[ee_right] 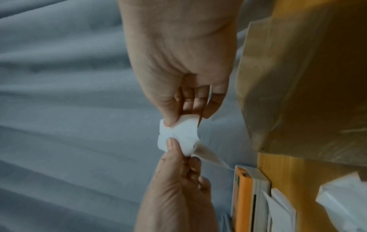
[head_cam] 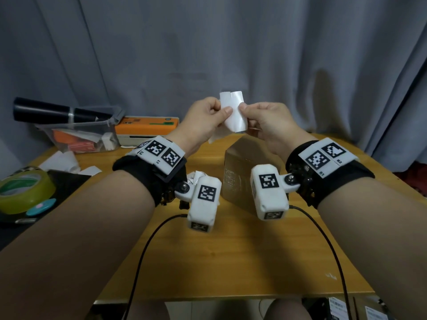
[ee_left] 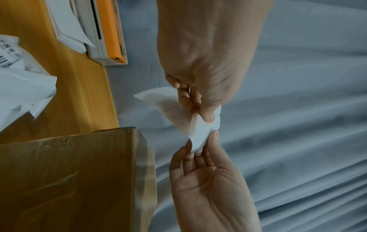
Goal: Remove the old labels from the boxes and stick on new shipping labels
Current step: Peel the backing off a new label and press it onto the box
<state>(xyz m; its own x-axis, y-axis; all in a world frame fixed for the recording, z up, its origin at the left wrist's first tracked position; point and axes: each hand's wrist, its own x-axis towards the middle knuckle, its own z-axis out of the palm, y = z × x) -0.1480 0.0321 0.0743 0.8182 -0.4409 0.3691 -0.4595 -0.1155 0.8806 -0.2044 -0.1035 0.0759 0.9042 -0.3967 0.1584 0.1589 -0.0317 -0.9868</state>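
Both hands hold a white label sheet [head_cam: 235, 114] [ee_left: 200, 133] [ee_right: 184, 133] up in the air, behind the brown cardboard box [head_cam: 238, 179] [ee_left: 69, 180] [ee_right: 298, 78] that stands on the table. My left hand [head_cam: 221, 107] [ee_left: 206, 116] pinches the sheet's left edge between thumb and fingers. The right hand [head_cam: 242, 107] [ee_right: 172, 124] pinches its right edge. The sheet curls between them. A thin translucent strip [head_cam: 217, 136] [ee_left: 158, 100] hangs from it under the left hand. No label shows on the visible box faces.
An orange and white label printer [head_cam: 146, 129] [ee_left: 107, 31] sits at the back left, beside a clear bin [head_cam: 85, 135] with a black roll [head_cam: 57, 110] across it. A yellow-green tape roll [head_cam: 25, 192] lies far left. Crumpled paper [head_cam: 196, 177] [ee_left: 20, 78] lies left of the box.
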